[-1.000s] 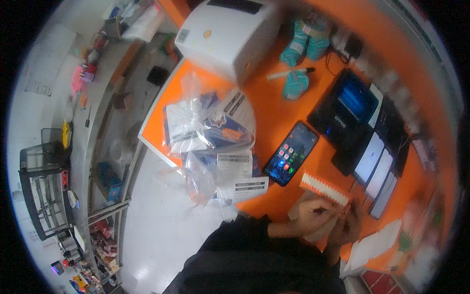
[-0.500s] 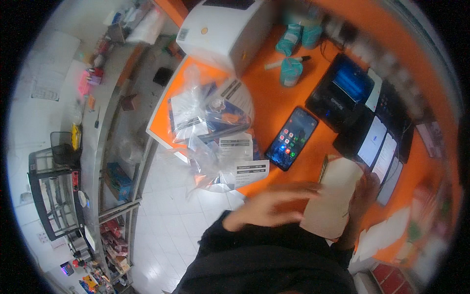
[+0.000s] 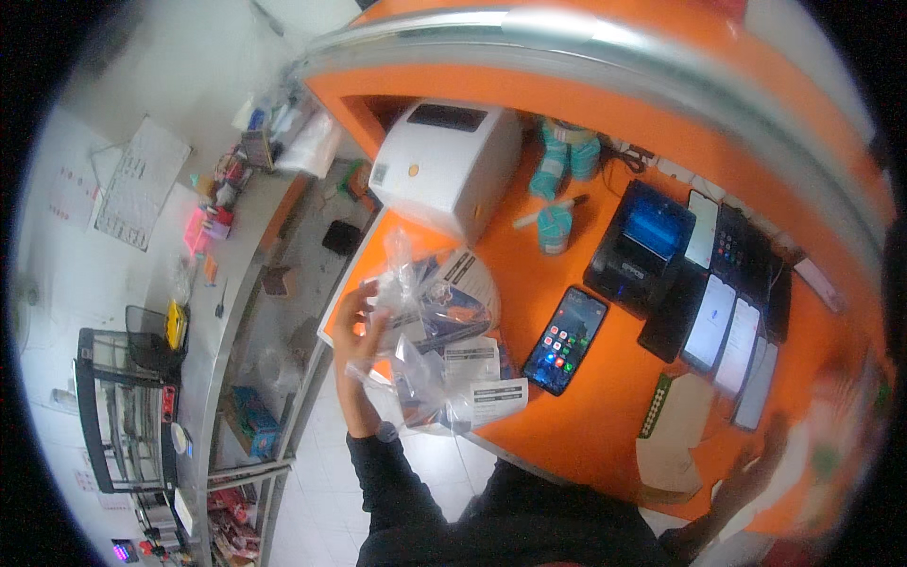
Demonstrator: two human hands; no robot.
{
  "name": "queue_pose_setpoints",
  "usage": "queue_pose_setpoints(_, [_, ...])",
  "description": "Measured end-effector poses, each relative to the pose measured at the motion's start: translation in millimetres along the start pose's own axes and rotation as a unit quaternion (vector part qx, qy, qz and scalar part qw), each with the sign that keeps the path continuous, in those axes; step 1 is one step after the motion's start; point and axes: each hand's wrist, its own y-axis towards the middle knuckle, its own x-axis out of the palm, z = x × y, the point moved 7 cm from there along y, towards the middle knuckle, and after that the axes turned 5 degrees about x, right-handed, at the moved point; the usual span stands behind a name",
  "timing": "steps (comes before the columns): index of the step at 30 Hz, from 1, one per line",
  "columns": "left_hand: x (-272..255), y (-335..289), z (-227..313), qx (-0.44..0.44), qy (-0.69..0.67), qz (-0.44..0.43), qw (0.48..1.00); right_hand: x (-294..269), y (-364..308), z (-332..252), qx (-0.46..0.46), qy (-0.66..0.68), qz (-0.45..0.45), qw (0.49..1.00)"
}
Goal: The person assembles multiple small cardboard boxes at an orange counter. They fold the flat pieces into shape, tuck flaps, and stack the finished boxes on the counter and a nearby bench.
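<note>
My left hand (image 3: 361, 321) reaches to the left side of the clear plastic bags, its fingers apart at the edge of the upper bag (image 3: 404, 302). That bag holds blue and orange packets with a printed label. Just below lies another clear bag (image 3: 416, 378) with white labels over similar contents. My right hand (image 3: 746, 487) is low at the right, smeared by motion, beside a pale, crumpled-looking sheet or bag (image 3: 803, 472); its fingers cannot be made out. Between the hands, a beige notepad (image 3: 675, 444) with a green patterned edge lies on the orange counter.
A phone (image 3: 565, 338) with a lit screen lies mid-counter. Several more phones (image 3: 710, 321) rest at the right by a black device (image 3: 642, 248). Behind stand a white printer (image 3: 444, 165) and teal rolls (image 3: 555, 227). An orange shelf with a metal edge (image 3: 567, 47) overhangs.
My left hand has left the notepad and moved left to the plastic bags. The notepad, held before, now lies on the counter. My right hand has moved down and right; the view has shifted.
</note>
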Motion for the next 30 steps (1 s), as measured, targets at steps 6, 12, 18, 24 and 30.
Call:
queue_pose_setpoints(6, [54.4, 17.2, -17.5, -0.107, 0.008, -0.055, 0.993, 171.9, -124.9, -44.7, -0.185, -0.049, -0.491, 0.85])
queue_pose_setpoints(12, [43.3, 2.2, -37.4, -0.126, -0.302, 0.049, 0.944, 230.9, -163.0, 10.3, -0.059, -0.021, -0.607, 0.792])
queue_pose_setpoints(18, [39.3, -0.3, -25.4, -0.091, -0.267, 0.055, 0.958, 263.8, -148.9, -12.9, -0.198, -0.027, -0.447, 0.872])
queue_pose_setpoints(24, [37.5, 7.9, -12.2, -0.005, -0.234, 0.077, 0.969, 328.5, -170.2, -22.0, -0.417, -0.117, -0.485, 0.76])
queue_pose_setpoints(30, [15.0, 17.5, 12.1, 0.026, -0.252, 0.15, 0.956, 328.2, -189.7, -37.0, -0.487, -0.116, -0.509, 0.701])
